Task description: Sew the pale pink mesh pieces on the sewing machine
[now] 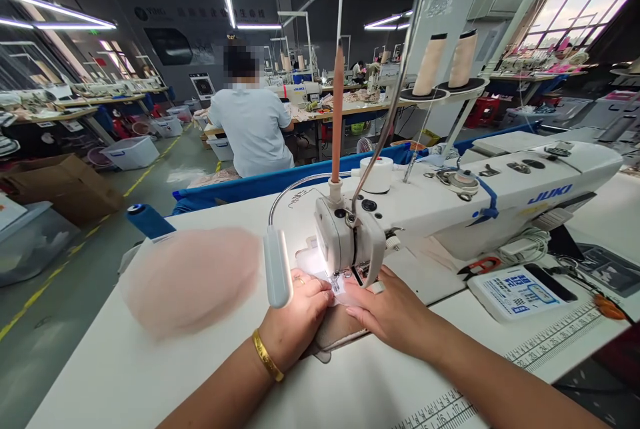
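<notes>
Two hands lie on a beige fabric piece (336, 328) at the needle of a white sewing machine (450, 206). Left hand (296, 317): palm down, fingers curled loosely onto the fabric just left of the presser foot (336, 280); a ring shows on one finger and a gold bangle (267, 356) circles the wrist. Right hand (395, 312): flat and open, fingers pressed on the fabric just right of the foot, with a band of tape on one fingertip. Neither hand grips anything; both press the fabric down on the table (150, 376). The fabric sits between the hands, its far edge under the foot in bright lamp light, its near edge showing below the left palm.

A gooseneck lamp (278, 268) hangs just left of the machine head. A pile of pink mesh (193, 279), blurred, lies on the table to the left, near a blue spool (147, 219). Right of the machine lie red snips (480, 266), a printed card (515, 292) and a dark phone (547, 281) touching the card. A printed ruler (550, 339) runs along the table's near edge. Two thread cones (445, 59) stand on a stand behind the machine. A person in a pale shirt (253, 126) sits at another bench beyond, back turned.
</notes>
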A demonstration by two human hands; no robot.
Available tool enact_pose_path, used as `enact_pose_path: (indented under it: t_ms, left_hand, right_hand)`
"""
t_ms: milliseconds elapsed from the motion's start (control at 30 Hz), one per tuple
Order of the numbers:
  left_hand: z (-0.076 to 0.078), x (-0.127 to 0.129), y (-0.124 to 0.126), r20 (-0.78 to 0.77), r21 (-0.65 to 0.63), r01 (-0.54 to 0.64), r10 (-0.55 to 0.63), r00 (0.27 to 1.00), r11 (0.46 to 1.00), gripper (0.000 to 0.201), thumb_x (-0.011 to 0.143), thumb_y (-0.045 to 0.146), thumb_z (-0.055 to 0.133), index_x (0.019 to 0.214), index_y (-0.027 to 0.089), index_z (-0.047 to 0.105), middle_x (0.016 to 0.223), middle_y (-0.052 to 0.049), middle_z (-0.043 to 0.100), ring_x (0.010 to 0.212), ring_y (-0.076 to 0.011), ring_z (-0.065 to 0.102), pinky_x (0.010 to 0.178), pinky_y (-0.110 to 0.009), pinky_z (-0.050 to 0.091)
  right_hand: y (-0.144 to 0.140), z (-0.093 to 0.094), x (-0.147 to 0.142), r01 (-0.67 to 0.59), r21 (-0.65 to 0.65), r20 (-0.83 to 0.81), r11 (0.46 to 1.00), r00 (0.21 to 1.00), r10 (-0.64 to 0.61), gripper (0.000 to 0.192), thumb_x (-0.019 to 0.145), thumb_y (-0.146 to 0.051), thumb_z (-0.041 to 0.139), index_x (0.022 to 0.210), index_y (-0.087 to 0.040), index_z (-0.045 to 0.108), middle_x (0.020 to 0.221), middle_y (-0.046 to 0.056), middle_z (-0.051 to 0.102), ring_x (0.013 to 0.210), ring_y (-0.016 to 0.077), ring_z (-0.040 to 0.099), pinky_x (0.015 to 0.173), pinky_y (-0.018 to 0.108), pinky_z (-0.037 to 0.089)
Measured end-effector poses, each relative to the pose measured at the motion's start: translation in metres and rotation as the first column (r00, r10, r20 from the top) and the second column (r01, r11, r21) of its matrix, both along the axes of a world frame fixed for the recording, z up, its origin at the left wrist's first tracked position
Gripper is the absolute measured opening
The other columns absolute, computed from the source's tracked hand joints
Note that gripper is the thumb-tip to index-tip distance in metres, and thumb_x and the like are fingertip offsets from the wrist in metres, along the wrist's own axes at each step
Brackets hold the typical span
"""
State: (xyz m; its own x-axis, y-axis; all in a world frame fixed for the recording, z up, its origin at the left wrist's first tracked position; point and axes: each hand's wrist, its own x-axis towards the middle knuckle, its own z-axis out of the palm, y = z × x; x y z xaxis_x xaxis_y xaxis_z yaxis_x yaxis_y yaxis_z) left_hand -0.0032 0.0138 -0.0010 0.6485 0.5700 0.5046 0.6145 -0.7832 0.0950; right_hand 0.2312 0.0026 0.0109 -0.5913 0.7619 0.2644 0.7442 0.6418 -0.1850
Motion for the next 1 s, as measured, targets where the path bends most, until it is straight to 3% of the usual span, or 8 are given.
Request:
enact_pose_path:
  t_ms: [267,433,500,600,700,767,867,1000]
  left_hand:
    - [0.009,0.001,-0.002,-0.064,-0.143,-0.162,0.154,0.986,0.976,0.014,0.098,0.029,0.057,0.105,0.02,0.065,0.099,-0.007,0.067,0.091,-0.0251,0.062,0.089,-0.044,0.05]
    - [0.02,0.006,-0.016,-0.184,-0.056,-0.309,0.295,0.938,0.949,0.021,0.083,0.033,0.073,0.076,0.019,0.061,0.098,-0.01,0.061,0.096,-0.0323,0.059,0.084,-0.05,0.051]
    - [0.026,0.008,-0.026,-0.218,-0.106,-0.279,0.252,0.943,0.954,0.026,0.078,0.033,0.079,0.07,0.019,0.058,0.099,-0.01,0.063,0.097,-0.033,0.061,0.083,-0.049,0.052]
    - [0.033,0.009,-0.039,-0.195,-0.29,-0.148,0.093,0.976,0.946,0.024,0.077,0.034,0.082,0.084,0.021,0.063,0.095,-0.007,0.066,0.085,-0.0264,0.062,0.072,-0.04,0.053]
    - [0.036,0.006,-0.042,-0.079,-0.442,-0.024,-0.012,0.997,0.897,0.018,0.083,0.028,0.076,0.093,0.023,0.062,0.094,-0.002,0.068,0.078,-0.0201,0.062,0.065,-0.031,0.05]
    - [0.032,0.003,-0.039,-0.033,-0.48,-0.027,0.012,0.999,0.877,0.002,0.091,0.023,0.062,0.09,0.022,0.06,0.087,-0.001,0.066,0.071,-0.0164,0.061,0.06,-0.028,0.048]
    - [0.023,0.0,-0.031,-0.048,-0.395,-0.104,0.093,0.995,0.913,0.025,0.099,0.017,0.04,0.086,0.021,0.061,0.079,-0.002,0.061,0.062,-0.015,0.055,0.054,-0.028,0.044]
    - [0.013,0.003,-0.027,-0.051,-0.196,-0.088,0.08,0.996,0.977,0.034,0.097,0.01,0.039,0.077,0.02,0.064,0.088,-0.007,0.064,0.077,-0.0205,0.059,0.064,-0.031,0.048]
  right_hand:
    - [0.001,-0.007,0.006,-0.029,0.038,-0.046,0.999,0.998,0.031,0.028,0.102,-0.033,0.058,0.123,-0.019,0.071,0.127,0.015,0.071,0.11,0.0314,0.062,0.09,0.044,0.054]
    - [-0.004,-0.006,0.012,-0.176,0.12,-0.157,0.977,0.969,0.193,0.026,0.105,-0.026,0.049,0.121,-0.018,0.067,0.117,0.012,0.074,0.103,0.0285,0.064,0.09,0.042,0.051]
    - [-0.008,-0.003,0.011,-0.265,0.123,-0.181,0.956,0.942,0.284,0.024,0.104,-0.02,0.046,0.119,-0.018,0.064,0.124,0.01,0.073,0.1,0.0248,0.065,0.09,0.039,0.049]
    - [-0.011,0.0,0.007,-0.329,0.074,-0.159,0.941,0.928,0.337,0.027,0.101,-0.014,0.045,0.123,-0.018,0.06,0.137,0.011,0.066,0.108,0.0234,0.063,0.092,0.037,0.047]
    - [-0.01,0.002,0.005,-0.3,-0.054,-0.081,0.952,0.952,0.295,0.027,0.098,-0.014,0.046,0.12,-0.019,0.061,0.12,0.01,0.071,0.102,0.0236,0.062,0.091,0.038,0.045]
    - [-0.008,0.003,0.006,-0.255,-0.115,-0.015,0.96,0.967,0.255,0.024,0.094,-0.012,0.05,0.112,-0.021,0.063,0.106,0.007,0.071,0.094,0.0232,0.06,0.091,0.038,0.043]
    - [-0.006,0.003,0.009,-0.222,-0.101,0.048,0.97,0.973,0.227,0.02,0.088,-0.009,0.054,0.101,-0.021,0.063,0.103,0.005,0.069,0.09,0.0227,0.056,0.092,0.039,0.041]
    - [-0.007,0.003,0.011,-0.244,-0.056,0.045,0.968,0.968,0.247,0.017,0.089,-0.007,0.052,0.094,-0.02,0.061,0.103,0.005,0.069,0.089,0.0223,0.054,0.092,0.039,0.04]
